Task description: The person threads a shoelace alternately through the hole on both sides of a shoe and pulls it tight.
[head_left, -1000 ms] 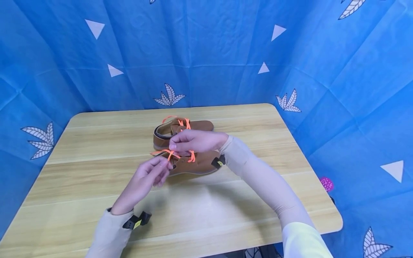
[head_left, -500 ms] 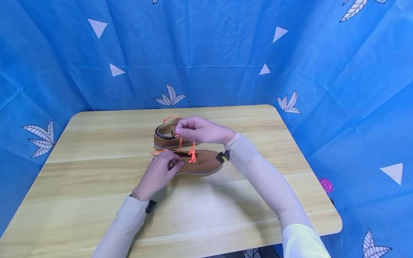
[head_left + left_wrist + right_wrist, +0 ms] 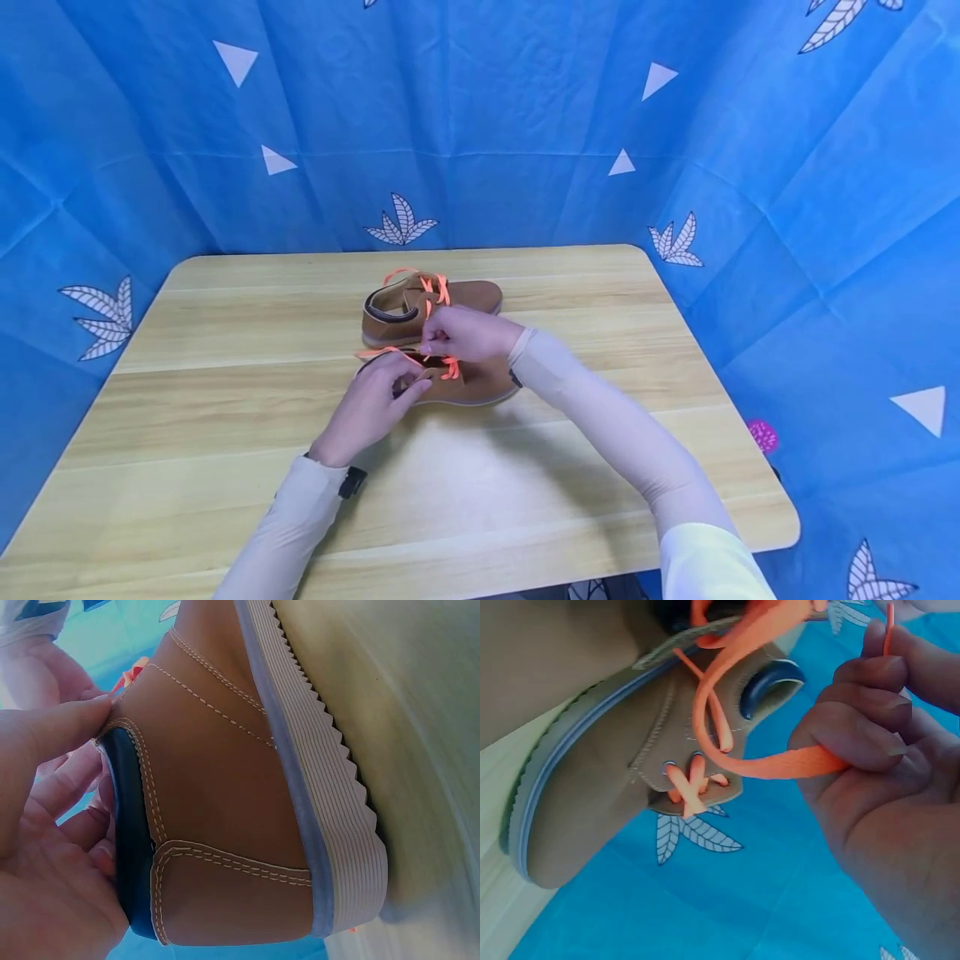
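Observation:
Two brown lace-up shoes lie side by side on the table, toes to the right. At the near shoe my left hand pinches the edge of the opening. In the left wrist view the thumb presses the outside of the leather flap, with fingers inside the dark-lined collar. Just above the laced part is my right hand. It grips an orange shoelace, whose thin tip sticks up between thumb and finger in the right wrist view. The eyelets near my left fingers are partly hidden.
Behind stands the far shoe, its orange laces threaded through. A loose lace end lies over the near shoe's heel side. The wooden table meets a blue patterned curtain at its back and sides.
My left hand has gone from holding the lace to pinching the near shoe's opening edge. My right hand rose with the lace, then came down toward the near shoe's eyelets.

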`<act>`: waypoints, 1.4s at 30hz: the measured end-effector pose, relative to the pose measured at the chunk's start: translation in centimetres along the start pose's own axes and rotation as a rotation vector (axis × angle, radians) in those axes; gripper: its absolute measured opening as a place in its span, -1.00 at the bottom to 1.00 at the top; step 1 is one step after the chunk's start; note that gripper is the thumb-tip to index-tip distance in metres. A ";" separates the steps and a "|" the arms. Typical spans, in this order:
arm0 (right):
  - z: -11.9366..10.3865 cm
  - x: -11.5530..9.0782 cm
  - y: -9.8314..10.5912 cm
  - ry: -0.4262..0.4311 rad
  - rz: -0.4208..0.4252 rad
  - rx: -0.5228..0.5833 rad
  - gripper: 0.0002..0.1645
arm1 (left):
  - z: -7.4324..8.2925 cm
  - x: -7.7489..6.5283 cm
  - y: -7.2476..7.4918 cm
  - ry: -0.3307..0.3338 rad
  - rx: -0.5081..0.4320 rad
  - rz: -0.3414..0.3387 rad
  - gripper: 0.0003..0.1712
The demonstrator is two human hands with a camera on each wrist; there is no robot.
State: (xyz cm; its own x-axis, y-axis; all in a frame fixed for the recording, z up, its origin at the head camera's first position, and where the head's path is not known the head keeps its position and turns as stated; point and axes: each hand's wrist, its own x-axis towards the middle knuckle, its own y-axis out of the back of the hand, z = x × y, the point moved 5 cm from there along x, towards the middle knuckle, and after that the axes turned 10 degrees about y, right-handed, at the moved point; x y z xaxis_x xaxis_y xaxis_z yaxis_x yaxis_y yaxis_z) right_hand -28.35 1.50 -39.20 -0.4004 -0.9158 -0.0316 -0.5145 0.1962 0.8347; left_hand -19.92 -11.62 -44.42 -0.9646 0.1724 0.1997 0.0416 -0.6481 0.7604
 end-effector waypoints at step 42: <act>0.0 1.2 -1.6 0.184 -0.275 0.054 -0.71 | -0.6 -0.1 0.1 0.001 -0.039 -0.035 -0.90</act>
State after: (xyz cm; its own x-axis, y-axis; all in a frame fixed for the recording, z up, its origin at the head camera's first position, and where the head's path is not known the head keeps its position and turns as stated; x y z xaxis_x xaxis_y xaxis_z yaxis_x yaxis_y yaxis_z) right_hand -28.02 0.14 -40.55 -0.1001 -0.9839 -0.1478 -0.6255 -0.0533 0.7784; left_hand -19.96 -12.14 -44.76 -0.9655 0.1945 0.1729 -0.0021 -0.6702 0.7422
